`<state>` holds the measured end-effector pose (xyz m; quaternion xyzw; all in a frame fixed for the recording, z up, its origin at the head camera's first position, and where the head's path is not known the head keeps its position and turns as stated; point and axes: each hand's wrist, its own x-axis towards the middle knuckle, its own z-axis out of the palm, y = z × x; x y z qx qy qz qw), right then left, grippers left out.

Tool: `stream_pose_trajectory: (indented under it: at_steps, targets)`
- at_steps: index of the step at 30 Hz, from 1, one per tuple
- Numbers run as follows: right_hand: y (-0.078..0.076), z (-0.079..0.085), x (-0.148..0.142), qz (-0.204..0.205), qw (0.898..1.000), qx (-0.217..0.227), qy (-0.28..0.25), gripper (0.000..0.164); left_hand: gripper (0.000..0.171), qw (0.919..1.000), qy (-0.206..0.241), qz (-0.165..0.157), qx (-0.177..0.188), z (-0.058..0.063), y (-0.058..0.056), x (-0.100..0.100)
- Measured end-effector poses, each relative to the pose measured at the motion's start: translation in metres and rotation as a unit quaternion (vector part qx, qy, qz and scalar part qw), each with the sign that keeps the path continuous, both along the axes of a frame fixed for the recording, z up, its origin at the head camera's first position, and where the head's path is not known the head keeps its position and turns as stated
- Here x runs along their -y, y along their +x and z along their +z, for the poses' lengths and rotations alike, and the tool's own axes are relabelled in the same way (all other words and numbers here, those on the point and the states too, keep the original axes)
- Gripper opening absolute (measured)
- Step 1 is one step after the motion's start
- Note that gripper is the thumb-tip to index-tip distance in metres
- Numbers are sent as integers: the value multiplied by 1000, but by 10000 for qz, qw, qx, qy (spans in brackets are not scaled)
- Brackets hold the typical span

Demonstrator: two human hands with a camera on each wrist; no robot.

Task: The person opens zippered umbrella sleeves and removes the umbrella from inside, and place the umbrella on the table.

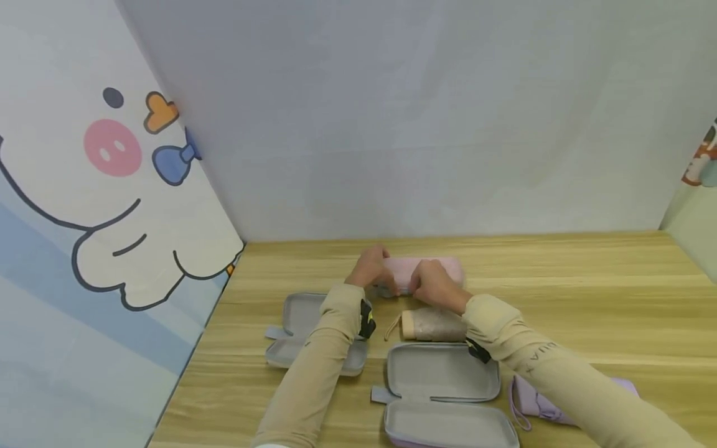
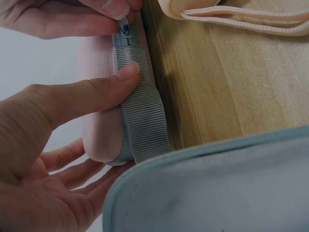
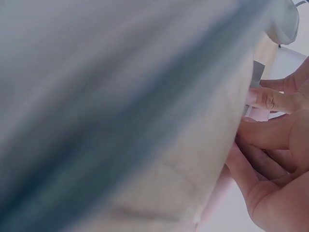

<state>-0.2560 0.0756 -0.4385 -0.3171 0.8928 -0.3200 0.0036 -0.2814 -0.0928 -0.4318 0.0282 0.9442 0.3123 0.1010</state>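
Note:
A pink zippered case (image 1: pixel 404 267) lies near the back of the table with its lid down. My left hand (image 1: pixel 372 270) grips its left end, thumb pressing the grey ribbon tab (image 2: pixel 145 116) and the other fingers behind the case. At the front seam, my right hand (image 1: pixel 439 286) pinches the small zipper pull (image 2: pixel 126 29) between thumb and finger, just beyond the tab. In the right wrist view, a blurred grey edge and a beige surface fill most of the picture, and the case is mostly hidden.
A folded beige umbrella (image 1: pixel 437 325) with a wrist loop lies in front of the pink case. Two grey-lined cases lie unfolded, one at left (image 1: pixel 302 311) and one in front (image 1: pixel 442 372). A purple folded umbrella (image 1: pixel 534 401) is partly under my right forearm.

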Motion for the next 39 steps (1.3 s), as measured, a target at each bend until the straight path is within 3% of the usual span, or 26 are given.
stream_pose_trajectory:
  at_steps: [8, 16, 22, 27, 30, 34, 39]
  targets:
    - [0, -1, 2, -47, 10000, 33, -3, 12, 80, 9996, -243, -140, 0, 1, -1, -2]
    - [-1, 3, -8, -102, 9999, 85, -100, 8, 78, 9995, -120, -287, -64, -2, -2, -1]
    - [-7, 14, -24, -363, 9985, -3, -421, 3, 85, 9986, -260, -452, -35, 0, 2, -1]
    - [-9, 28, -38, -974, 9931, 158, -635, 8, 85, 9979, -392, -521, -64, 6, 5, -1]
    - [-9, 37, -47, -1268, 9874, 417, -853, 14, 84, 9979, -332, -470, -287, 9, 10, -1]
    - [-11, 45, -59, -1433, 9786, 926, -1147, 20, 75, 9959, -138, -284, -844, 9, 20, -1]
    - [-16, 45, -69, -1478, 9713, 1467, -1153, 30, 56, 9896, 477, -4, -1355, 13, 35, -1]
